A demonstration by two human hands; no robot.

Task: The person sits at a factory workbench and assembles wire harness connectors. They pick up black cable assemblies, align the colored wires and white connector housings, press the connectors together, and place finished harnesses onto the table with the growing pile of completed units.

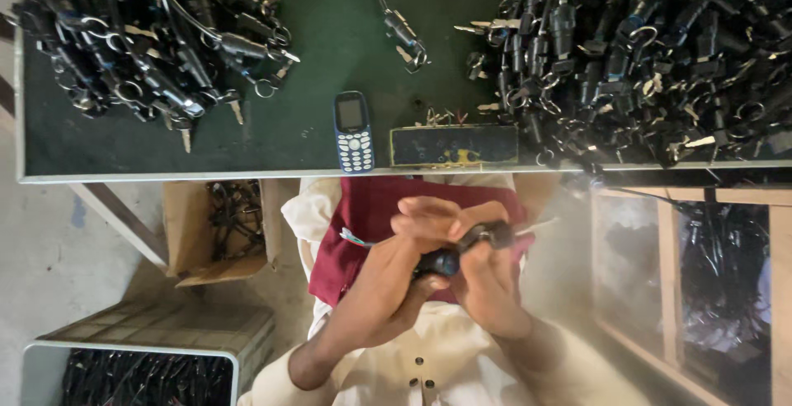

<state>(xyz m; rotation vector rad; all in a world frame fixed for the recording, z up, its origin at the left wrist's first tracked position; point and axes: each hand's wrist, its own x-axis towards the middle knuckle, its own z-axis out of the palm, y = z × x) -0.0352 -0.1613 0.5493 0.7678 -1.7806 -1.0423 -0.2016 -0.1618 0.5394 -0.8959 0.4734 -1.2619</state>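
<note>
From my head camera, my left hand [417,245] and right hand [487,270] meet over my lap, below the green table [330,26]. Both sets of fingers curl tight around one black lock part [462,249], held between them. A keypad phone [353,131] lies at the table edge, with heaps of black lock parts [635,51] on either side.
</note>
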